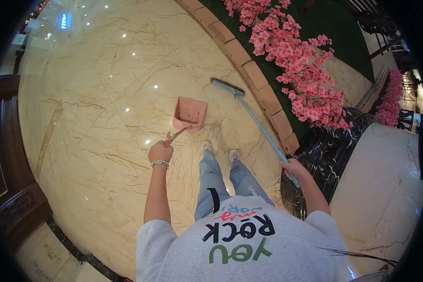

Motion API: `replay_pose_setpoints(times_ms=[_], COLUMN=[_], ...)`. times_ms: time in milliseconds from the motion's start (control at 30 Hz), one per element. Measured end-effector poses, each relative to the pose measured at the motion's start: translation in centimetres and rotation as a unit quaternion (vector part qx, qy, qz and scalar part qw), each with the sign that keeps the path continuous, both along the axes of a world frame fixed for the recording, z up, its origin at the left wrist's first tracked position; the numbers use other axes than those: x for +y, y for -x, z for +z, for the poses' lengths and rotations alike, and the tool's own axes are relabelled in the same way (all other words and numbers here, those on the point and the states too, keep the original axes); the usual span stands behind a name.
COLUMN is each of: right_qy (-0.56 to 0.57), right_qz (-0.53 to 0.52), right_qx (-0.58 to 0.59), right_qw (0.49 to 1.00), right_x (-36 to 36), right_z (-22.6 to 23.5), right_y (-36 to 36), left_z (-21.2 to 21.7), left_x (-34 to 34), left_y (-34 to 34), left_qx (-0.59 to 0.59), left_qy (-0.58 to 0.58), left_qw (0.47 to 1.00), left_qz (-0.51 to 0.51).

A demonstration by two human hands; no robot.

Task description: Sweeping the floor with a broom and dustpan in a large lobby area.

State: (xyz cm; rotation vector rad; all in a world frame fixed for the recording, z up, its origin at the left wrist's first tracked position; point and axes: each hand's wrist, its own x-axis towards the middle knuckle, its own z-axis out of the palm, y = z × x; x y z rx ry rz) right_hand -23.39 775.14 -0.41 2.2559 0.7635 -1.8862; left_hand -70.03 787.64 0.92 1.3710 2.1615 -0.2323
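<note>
My left hand (160, 152) is closed round the handle of a pink dustpan (192, 126). The pan is just above or on the floor ahead of my feet, and small bits of debris show inside it. In my right hand (297, 169) is the blue pole of a broom (262, 129), gripped near its top end. The broom slants away to the far left, and its dark-bristled head (228, 87) lies beside the brick edging, to the right of and beyond the dustpan.
Glossy cream marble floor (98, 117) spreads ahead and left. A curved brick border (272, 101) runs along the right, with pink artificial blossoms (301, 70) over green turf behind it. A black marble block (315, 160) stands close to my right arm. Dark wooden panelling (14, 155) lines the far left.
</note>
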Motion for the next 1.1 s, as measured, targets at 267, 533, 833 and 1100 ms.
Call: replay_pose_setpoints(times_ms=[267, 533, 833, 1100], right_qy=[0.089, -0.048, -0.011, 0.076], right_qz=[-0.397, -0.080, -0.115, -0.163], right_qx=[0.471, 0.082, 0.045, 0.112], right_qw=[0.783, 0.992, 0.992, 0.977], right_x=[13.3, 19.2, 13.2, 1.9], right_z=[-8.1, -10.3, -10.6, -11.8], right_y=[9.4, 15.8, 8.3, 3.6], left_z=[-0.6, -0.9, -0.8, -0.6], left_x=[0.4, 0.4, 0.6, 0.6], left_y=[2.1, 2.3, 1.9, -0.3], left_qx=[0.005, 0.012, 0.020, 0.028], left_qy=[-0.012, -0.018, -0.009, -0.011], left_qw=[1.000, 1.000, 1.000, 1.000], left_qz=[0.001, 0.003, 0.005, 0.004])
